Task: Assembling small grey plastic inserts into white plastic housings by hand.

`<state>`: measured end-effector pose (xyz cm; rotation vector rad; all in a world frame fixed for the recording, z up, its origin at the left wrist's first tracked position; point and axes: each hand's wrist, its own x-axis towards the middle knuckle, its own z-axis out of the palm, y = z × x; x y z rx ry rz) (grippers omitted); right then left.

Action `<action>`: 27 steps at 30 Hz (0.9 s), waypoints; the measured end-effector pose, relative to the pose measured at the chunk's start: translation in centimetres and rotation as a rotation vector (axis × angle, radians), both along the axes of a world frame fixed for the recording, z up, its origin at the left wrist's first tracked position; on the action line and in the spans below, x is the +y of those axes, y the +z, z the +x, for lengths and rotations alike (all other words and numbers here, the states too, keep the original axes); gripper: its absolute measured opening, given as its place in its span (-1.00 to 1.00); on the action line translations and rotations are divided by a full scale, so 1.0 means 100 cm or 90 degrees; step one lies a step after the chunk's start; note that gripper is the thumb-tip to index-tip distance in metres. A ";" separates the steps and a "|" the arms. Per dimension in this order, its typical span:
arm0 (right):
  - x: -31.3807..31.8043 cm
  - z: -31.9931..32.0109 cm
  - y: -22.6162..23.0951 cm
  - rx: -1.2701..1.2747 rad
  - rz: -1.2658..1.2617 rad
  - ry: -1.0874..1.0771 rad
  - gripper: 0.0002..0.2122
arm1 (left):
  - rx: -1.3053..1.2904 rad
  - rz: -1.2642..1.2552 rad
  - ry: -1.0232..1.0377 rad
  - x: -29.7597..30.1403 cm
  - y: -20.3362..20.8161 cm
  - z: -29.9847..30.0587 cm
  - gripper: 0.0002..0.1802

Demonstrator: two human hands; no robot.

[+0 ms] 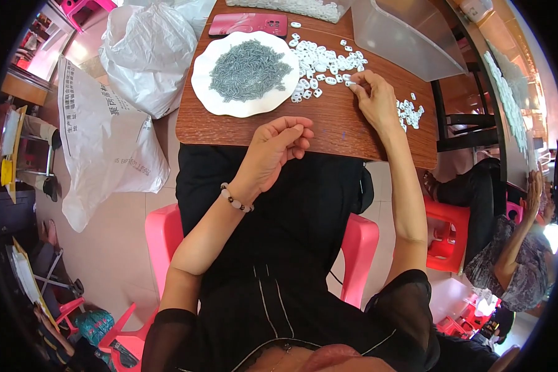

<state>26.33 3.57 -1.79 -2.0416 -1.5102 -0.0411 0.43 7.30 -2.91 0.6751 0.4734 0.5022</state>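
My left hand (280, 149) is held at the table's near edge, just below the plate, its fingers curled and the thumb pressed against them. Whatever it may hold is too small or hidden. My right hand (376, 102) reaches over the table with thumb and forefinger pinched on a small white plastic piece at the right border of a loose pile. The pile of white two-holed plastic pieces (319, 61) spreads beside the plate. On the white scalloped plate (203, 93) lies a heap of small grey-green rod-shaped parts (249, 71).
A smaller group of white pieces (409, 115) lies right of my right hand. Behind stand a pink phone (248, 25), a translucent bin (403, 40) and a clear container of white pieces (304, 7). White sacks (105, 136) stand left of the brown table (195, 130). Another person (508, 260) sits at right.
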 end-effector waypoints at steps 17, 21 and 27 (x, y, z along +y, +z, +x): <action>-0.041 -0.061 0.034 0.616 -0.068 0.146 -0.89 | 0.072 0.167 0.083 -0.007 0.014 0.022 -0.75; -0.048 -0.077 0.037 0.640 -0.083 0.195 -0.89 | 0.079 0.208 0.058 -0.006 0.014 0.020 -0.76; -0.051 -0.087 0.032 0.639 -0.036 0.174 -0.87 | 0.095 0.211 0.087 -0.005 0.011 0.019 -0.81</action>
